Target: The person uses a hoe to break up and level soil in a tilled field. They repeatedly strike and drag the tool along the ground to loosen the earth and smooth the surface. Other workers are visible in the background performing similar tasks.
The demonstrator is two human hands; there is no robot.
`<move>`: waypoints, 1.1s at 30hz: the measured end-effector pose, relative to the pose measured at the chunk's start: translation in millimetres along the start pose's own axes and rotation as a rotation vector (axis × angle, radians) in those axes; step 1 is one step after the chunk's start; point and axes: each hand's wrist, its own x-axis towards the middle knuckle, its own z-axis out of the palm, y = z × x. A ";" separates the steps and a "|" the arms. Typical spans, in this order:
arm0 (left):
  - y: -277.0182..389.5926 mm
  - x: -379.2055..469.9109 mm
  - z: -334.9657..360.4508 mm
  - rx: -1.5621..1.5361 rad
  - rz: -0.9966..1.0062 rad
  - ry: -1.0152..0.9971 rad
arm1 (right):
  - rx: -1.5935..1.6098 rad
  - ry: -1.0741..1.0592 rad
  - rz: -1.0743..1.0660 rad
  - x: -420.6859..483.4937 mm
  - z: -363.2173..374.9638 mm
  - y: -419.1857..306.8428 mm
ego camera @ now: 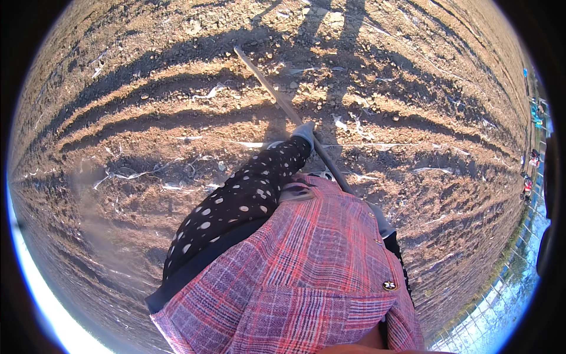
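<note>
A long wooden pole (265,84) slants from the upper middle down to the right, to the front of my plaid vest. My left hand (305,131), in a grey glove below a black sleeve with white dots, is closed around the pole about midway. Nearer the body, my right hand (381,219), also in a grey glove, is at the pole's lower stretch, partly hidden by the vest; its fingers cannot be seen. The pole's far end lies over the soil, and its near end is hidden. Torn whitish plastic film (212,92) lies on the ground beside the pole.
Dry, cloddy soil in ridges and furrows (146,128) surrounds me, with more plastic strips (132,175) across it. Long shadows fall ahead. At the far right edge are small red-and-white objects (527,186), blue-green items (536,113) and a wire fence or frame (495,290).
</note>
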 end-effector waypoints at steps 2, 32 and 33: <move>-2.6 5.7 -9.1 0.069 0.046 -0.073 | -0.047 0.079 -0.006 -4.0 3.9 0.5; 27.0 25.0 -40.7 -0.140 0.011 -0.042 | -0.548 -0.061 -0.068 123.8 22.1 -13.6; 11.7 41.3 -47.2 -0.150 0.018 -0.060 | -0.474 -0.072 -0.054 111.2 15.0 -1.3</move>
